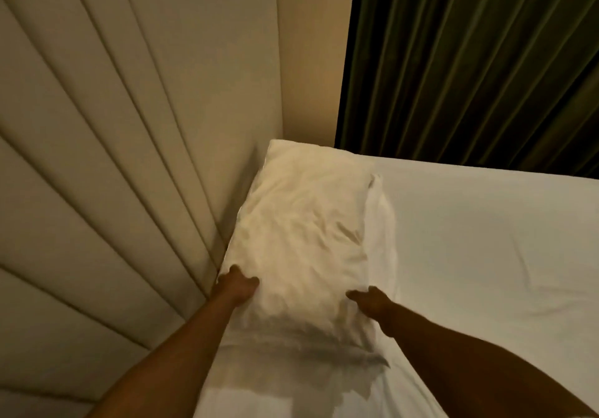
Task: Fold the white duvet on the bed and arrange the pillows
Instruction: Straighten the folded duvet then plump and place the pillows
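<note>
A white pillow point(304, 229) lies on the bed along the padded headboard, its far end reaching the corner by the curtain. My left hand point(238, 286) grips the pillow's near left corner, fingers curled into the fabric beside the headboard. My right hand point(369, 301) presses on the pillow's near right side, thumb stretched out toward the left; its fingers are partly hidden. A second white pillow point(291, 375) lies just in front, under my forearms. No duvet shows in this view.
The beige channel-padded headboard point(113, 158) fills the left side. A dark green curtain point(470, 61) hangs behind the bed's far edge. The white sheet point(486, 255), lightly creased, spreads to the right.
</note>
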